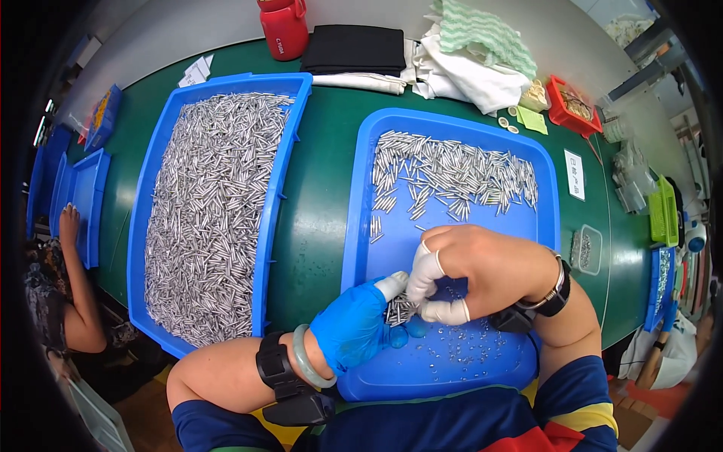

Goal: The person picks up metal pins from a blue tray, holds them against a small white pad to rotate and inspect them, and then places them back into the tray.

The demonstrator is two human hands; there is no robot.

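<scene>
My left hand (pixel 350 325), in a blue glove with a white cover on the thumb, is closed around a bunch of small metal pins (pixel 400 309). My right hand (pixel 478 264) reaches in from the other side, white covers on its fingertips. Its fingers pinch at that bunch; whether a single pin is between them is hidden. Both hands are over the near half of a shallow blue tray (pixel 552 200). Loose silvery pins (pixel 459 169) lie across the tray's far half, and tiny shiny bits (pixel 459 350) are scattered on its near floor.
Left of the tray stands a larger blue bin (pixel 273 226) heaped with pins. A red flask (pixel 284 34), folded black cloth (pixel 354 50) and white cloths (pixel 467 71) line the back. A small clear box (pixel 586 250) sits at right. Other people's arms (pixel 75 279) show at both sides.
</scene>
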